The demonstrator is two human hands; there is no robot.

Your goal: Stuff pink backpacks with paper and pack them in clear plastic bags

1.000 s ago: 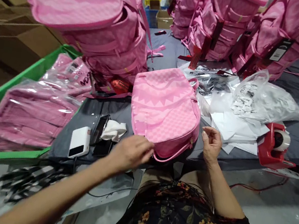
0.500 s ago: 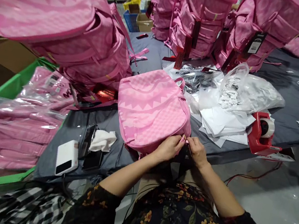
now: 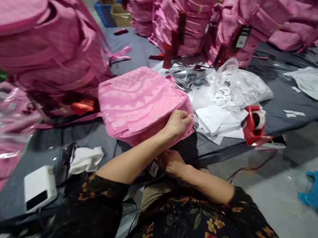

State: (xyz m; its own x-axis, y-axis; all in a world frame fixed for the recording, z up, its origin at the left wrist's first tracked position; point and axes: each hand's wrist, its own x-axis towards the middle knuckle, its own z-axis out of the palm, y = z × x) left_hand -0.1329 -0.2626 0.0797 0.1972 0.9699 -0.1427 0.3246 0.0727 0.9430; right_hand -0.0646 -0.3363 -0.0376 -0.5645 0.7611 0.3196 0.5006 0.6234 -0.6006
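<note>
1. Fingers of the left hand (image 3: pixel 176 124) are curled snugly over the top edge of the pink quilted backpack (image 3: pixel 140 103), close to its right corner. They're closed around that edge, nowhere near wide open, so it looks like a proper hold.
2. Right hand (image 3: pixel 171 163) sits just below the backpack, with its fingers bent in and narrow, right beside a small dark hang tag (image 3: pixel 153 169). Hard to say from this view whether they're pinching the tag or are only next to it.
3. Backpack lies on the bench (image 3: pixel 283 95), close to its near edge, with the person's forearms right in front of it.
4. Tip, IMO: keep one hand pressing the bag down so it can't slide, and let the other make small, slow moves around the tag. Yanking seems likely to snag it.
5. Just right of the backpack are loose white paper sheets (image 3: pixel 215 121), with a clear plastic bag of white labels (image 3: pixel 238 88) behind them. A red tape dispenser (image 3: pixel 253 125) sits farther right. Stacked pink backpacks (image 3: pixel 183 16) stand beyond it, while a white cloth (image 3: pixel 87 159) and a white power bank (image 3: pixel 39 188) lie toward the near left.
</note>
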